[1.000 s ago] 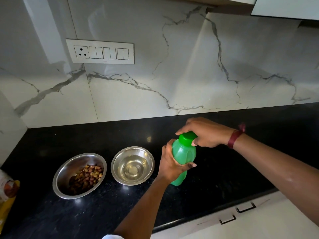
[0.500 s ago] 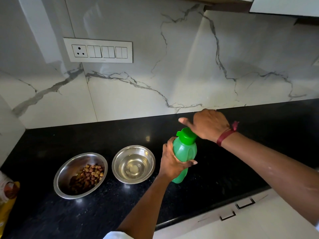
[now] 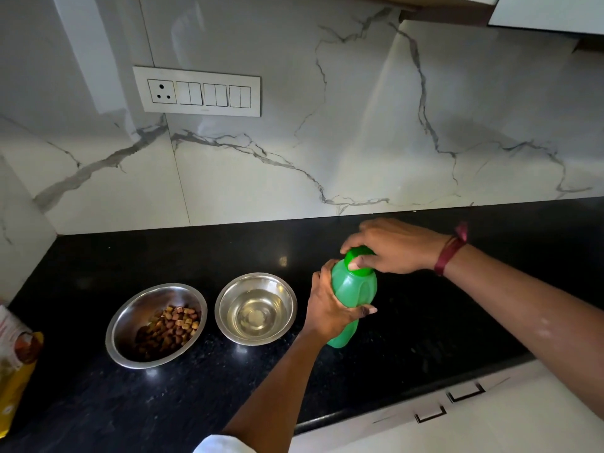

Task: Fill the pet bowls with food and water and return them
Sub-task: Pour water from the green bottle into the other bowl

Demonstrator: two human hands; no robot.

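Two steel bowls stand side by side on the black counter. The left bowl holds brown kibble. The right bowl holds clear water. To their right a green plastic bottle stands upright on the counter. My left hand is wrapped around the bottle's body. My right hand sits on top of it, fingers closed around the green cap.
A yellow and white pet food bag stands at the far left edge. A white switch plate is on the marble wall behind. White drawers with black handles run below the counter's front edge.
My right hand lifted off the cap with fingers spread half a second ago and has come back down to grip it. The bottle, left hand and bowls stay in place.
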